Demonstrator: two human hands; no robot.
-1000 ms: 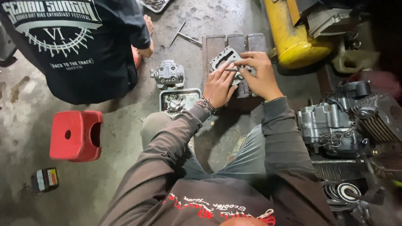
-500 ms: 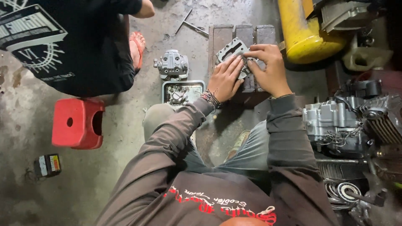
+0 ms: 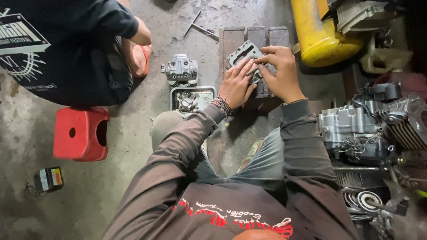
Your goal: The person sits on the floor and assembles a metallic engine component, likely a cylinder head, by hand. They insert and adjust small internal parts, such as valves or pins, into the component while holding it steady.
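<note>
our left hand (image 3: 237,84) presses flat on the grey metal engine part (image 3: 243,54); our right hand (image 3: 279,72) pinches a thin tool at its edge, best worked flat and slowly

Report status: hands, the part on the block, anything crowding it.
Left hand flat on grey metal cover; right hand grips its right edge. Cover rests on wooden block. Parts tray and cylinder head sit just left.

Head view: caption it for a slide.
Both hands, left hand and right hand, press a grey engine part onto a wooden block.
</note>
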